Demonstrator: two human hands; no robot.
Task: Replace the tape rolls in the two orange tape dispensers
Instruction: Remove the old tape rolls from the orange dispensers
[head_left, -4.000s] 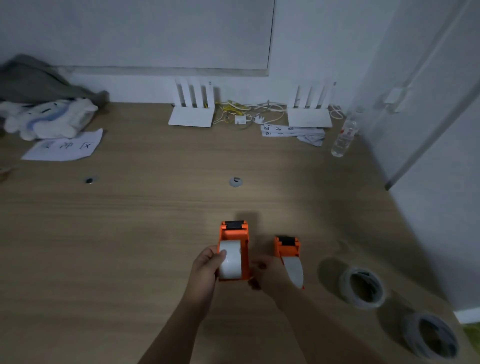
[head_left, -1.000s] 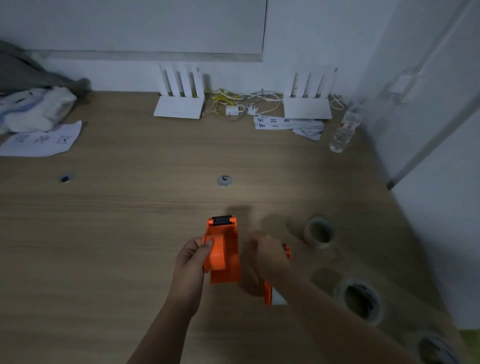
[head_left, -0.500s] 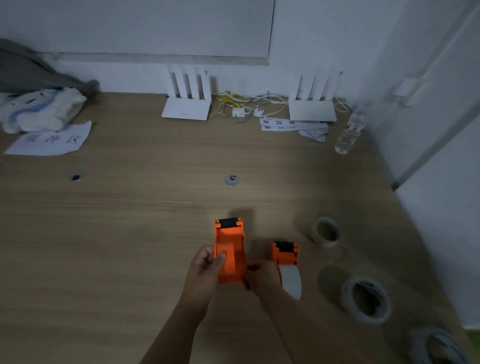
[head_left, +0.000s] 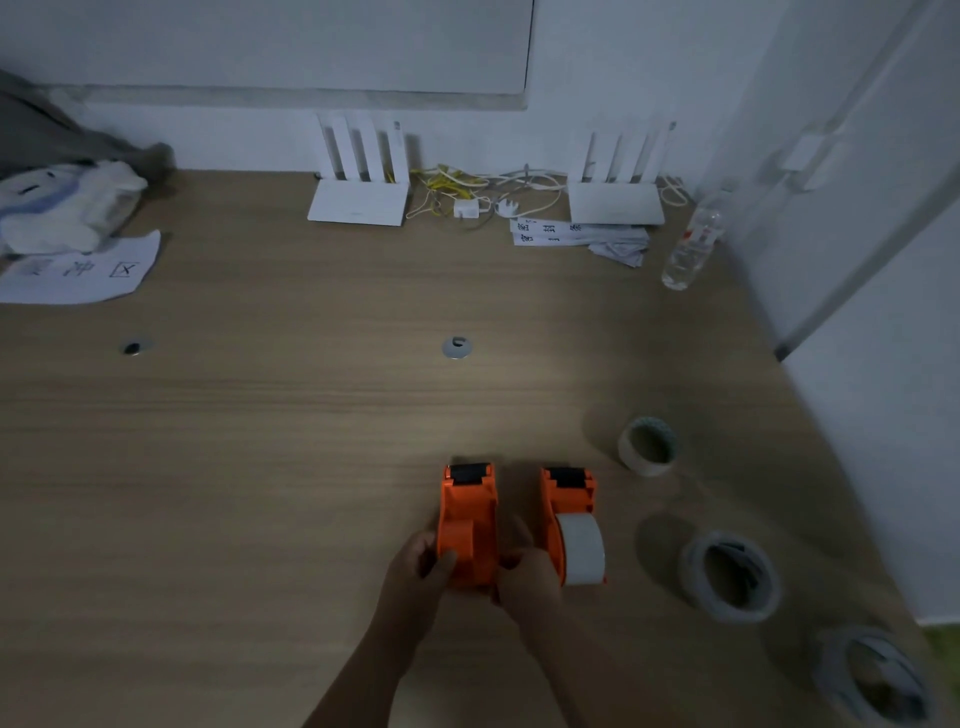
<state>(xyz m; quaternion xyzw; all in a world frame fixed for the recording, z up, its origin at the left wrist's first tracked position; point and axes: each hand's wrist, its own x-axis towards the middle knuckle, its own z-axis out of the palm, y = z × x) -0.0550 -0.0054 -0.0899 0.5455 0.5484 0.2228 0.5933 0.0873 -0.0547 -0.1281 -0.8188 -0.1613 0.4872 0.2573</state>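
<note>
Orange empty dispenser (head_left: 467, 525) gripped by both hands (head_left: 415, 577); neighbouring dispenser (head_left: 569, 506) holds 1 roll (head_left: 582, 548).

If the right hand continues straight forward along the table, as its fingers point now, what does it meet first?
Probably the empty orange plastic tape dispenser, already in the grip of the right hand. Beyond it lies bare wooden table, though depth is unclear.

Matt wood-grain table (head_left: 260, 467), smooth orange plastic dispensers (head_left: 467, 519), paper sheet (head_left: 78, 270), clear plastic bottle (head_left: 693, 249).
</note>
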